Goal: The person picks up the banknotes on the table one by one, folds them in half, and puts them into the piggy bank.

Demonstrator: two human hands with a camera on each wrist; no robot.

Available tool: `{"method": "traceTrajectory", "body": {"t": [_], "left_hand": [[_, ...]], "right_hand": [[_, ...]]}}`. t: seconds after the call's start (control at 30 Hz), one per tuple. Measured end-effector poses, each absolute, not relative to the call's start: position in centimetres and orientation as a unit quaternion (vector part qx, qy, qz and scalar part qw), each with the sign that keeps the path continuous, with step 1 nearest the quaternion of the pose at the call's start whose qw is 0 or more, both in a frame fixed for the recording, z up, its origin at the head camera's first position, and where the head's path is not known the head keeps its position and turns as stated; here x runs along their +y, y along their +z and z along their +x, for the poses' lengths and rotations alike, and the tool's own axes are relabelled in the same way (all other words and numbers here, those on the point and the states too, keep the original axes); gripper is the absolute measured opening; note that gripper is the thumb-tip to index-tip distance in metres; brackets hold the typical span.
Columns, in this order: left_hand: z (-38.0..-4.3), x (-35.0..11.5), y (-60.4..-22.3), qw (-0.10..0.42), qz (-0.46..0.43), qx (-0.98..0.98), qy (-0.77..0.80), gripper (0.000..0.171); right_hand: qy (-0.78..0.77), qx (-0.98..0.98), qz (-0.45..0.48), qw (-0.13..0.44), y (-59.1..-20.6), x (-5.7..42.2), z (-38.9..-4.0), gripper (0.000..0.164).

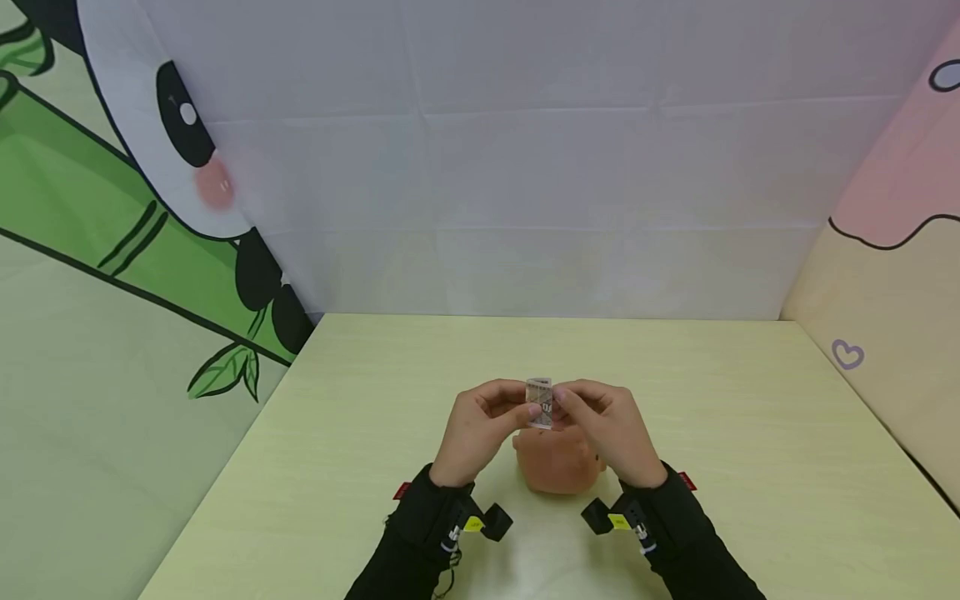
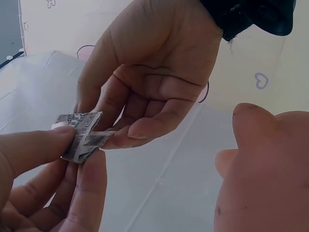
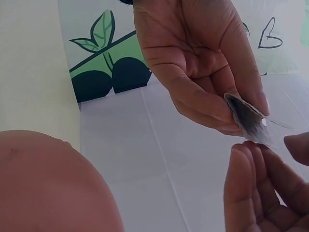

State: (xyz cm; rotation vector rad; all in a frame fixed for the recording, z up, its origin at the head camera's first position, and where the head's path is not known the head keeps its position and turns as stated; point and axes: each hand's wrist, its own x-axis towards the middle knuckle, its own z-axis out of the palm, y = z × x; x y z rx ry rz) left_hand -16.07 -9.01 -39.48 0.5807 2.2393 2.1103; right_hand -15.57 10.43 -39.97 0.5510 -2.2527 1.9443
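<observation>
A small folded banknote, grey with dark print, is held up between both hands above a piggy bank. My left hand pinches its left part, thumb on the near face and fingers behind. At the other edge, my right hand has curled fingers touching the paper, with the thumb close by. In the left wrist view, the banknote shows creased layers and a raised flap. The pinkish-orange piggy bank shows an ear there; its upper back is partly hidden by the hands in the head view.
A pale wooden table bears the piggy bank near its front middle. Behind it hangs a white cloth backdrop. Printed panels with a panda and bamboo stand left, and a pink and cream panel right.
</observation>
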Motion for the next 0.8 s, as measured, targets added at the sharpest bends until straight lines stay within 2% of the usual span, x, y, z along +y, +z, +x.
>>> {"method": "traceTrajectory", "body": {"t": [0.3, 0.5, 0.8], "left_hand": [[-15.92, -8.74, -39.5, 0.007, 0.18, 0.72, 0.67, 0.021], [-15.88, -8.74, -39.6, 0.009, 0.186, 0.717, 0.672, 0.019], [-15.71, -8.49, -39.5, -0.021, 0.182, 0.736, 0.651, 0.018]], "right_hand": [[0.647, -0.737, 0.183, 0.07, -39.87, 10.27, -15.27, 0.025], [0.644, -0.74, 0.177, 0.08, -39.8, 9.99, -15.21, 0.019], [0.65, -0.731, 0.183, 0.095, -39.93, 9.67, -15.28, 0.012]]}}
